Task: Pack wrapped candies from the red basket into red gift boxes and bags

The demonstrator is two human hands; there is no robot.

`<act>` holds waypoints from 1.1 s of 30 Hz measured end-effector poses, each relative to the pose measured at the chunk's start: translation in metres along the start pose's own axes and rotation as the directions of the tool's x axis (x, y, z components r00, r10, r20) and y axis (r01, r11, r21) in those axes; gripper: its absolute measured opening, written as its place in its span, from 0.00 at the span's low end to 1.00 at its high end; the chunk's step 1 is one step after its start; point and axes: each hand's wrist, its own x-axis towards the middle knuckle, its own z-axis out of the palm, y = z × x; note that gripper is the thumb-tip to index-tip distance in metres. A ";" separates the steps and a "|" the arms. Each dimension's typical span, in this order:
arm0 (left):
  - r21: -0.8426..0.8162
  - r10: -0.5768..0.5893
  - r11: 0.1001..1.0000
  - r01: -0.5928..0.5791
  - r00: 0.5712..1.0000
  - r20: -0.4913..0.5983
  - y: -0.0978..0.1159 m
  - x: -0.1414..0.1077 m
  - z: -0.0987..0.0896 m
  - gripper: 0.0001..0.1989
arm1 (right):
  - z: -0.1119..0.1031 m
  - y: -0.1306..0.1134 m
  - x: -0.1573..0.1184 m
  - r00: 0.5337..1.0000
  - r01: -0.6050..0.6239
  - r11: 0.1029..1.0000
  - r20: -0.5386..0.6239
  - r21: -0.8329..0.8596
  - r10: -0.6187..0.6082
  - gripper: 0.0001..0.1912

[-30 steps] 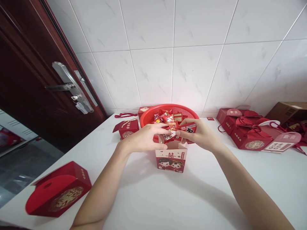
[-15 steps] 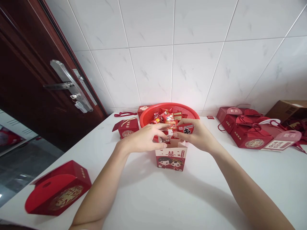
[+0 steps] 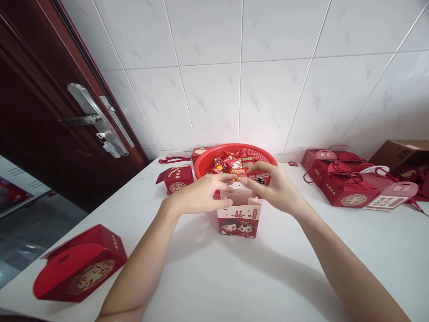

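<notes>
A small cream and red gift box point(image 3: 238, 223) with two cartoon figures on its front stands upright on the white table, its top open. My left hand point(image 3: 204, 192) reaches over its left side, fingers apart, with the thumb at the front top edge. On the other side my right hand point(image 3: 275, 185) is beside the box's raised back flap, thumb and index finger spread. Whether its fingertips touch the flap is unclear. Directly behind stands a red plastic basket point(image 3: 268, 155) of wrapped candies point(image 3: 234, 164). A larger red packet point(image 3: 264, 178) shows partly behind my right fingers.
An open red box point(image 3: 83, 268) lies at the front left, and a smaller red box point(image 3: 179, 181) stands left of the basket. Several red gift boxes point(image 3: 348, 188) crowd the right side near a brown carton point(image 3: 398, 154). A tiled wall point(image 3: 208, 103) rises behind the table.
A red packet that showed between my hands at the box's opening is no longer visible there, and the opening shows more of its inside. Both hands have stayed nearly in place.
</notes>
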 end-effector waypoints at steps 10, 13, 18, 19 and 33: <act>0.009 0.014 1.000 -0.014 1.000 -0.004 -0.002 0.002 0.000 0.19 | -0.001 0.002 0.003 0.993 -0.104 0.915 -0.004 0.390 0.115 0.05; -0.014 0.007 1.000 -0.007 1.000 0.013 0.000 0.001 -0.002 0.19 | 0.004 0.001 0.004 1.000 -0.011 0.951 -0.002 0.310 0.012 0.06; -0.075 0.022 0.997 -0.022 1.000 -0.011 -0.003 0.001 0.000 0.11 | 0.012 0.003 0.001 0.982 0.124 0.982 0.121 0.144 -0.142 0.03; -0.085 0.027 0.996 -0.028 1.000 -0.014 -0.004 0.002 0.000 0.12 | 0.013 0.003 0.000 0.976 0.132 0.987 0.164 0.096 -0.146 0.04; -0.024 0.029 0.999 -0.028 0.999 0.018 -0.003 0.002 -0.002 0.18 | -0.008 -0.001 0.001 0.980 0.168 0.978 0.129 -0.124 -0.152 0.08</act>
